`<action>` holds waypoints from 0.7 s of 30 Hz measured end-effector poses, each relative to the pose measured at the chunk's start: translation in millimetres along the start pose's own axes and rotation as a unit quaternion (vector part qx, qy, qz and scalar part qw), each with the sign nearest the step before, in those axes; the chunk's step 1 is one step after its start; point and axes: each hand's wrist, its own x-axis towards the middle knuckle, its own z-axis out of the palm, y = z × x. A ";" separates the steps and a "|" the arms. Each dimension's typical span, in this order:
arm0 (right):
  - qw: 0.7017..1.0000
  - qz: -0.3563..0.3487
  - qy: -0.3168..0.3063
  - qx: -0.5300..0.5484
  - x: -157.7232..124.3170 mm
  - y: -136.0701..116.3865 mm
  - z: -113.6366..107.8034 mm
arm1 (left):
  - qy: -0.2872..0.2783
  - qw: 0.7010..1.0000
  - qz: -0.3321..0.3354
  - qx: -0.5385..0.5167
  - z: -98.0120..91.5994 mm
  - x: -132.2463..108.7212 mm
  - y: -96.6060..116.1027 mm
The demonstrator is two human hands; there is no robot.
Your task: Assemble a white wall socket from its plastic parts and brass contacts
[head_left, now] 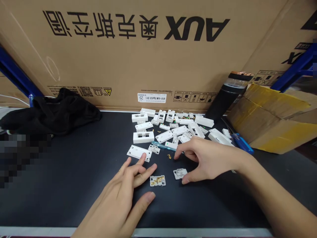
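The left hand (119, 191) grips nothing, its fingers spread and its thumb well apart from the forefinger, with the small base with brass parts (158, 180) lying flat on the black mat (81, 185) just beyond that gap; one fingertip overlaps the long white plate (139, 153), though contact cannot be told. The right hand (203, 158) has its forefinger and thumb parted, the thumb tip at the near right edge of the small grey cover (180, 173), perhaps touching, while the forefinger tip is near the loose brass piece (169, 156).
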 end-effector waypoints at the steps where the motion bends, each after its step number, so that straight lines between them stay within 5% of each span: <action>1: 1.000 -0.001 -0.006 0.005 0.5 0.9 0.4 | -0.001 1.000 0.004 0.004 -1.1 0.8 -0.3; 11: 0.989 -0.113 0.040 0.088 1.0 5.3 -1.2 | 0.021 1.000 0.013 0.008 -4.3 6.5 1.7; 21: 0.987 -0.117 -0.021 0.112 3.7 10.3 3.1 | 0.006 1.000 -0.006 0.001 -0.8 6.5 0.4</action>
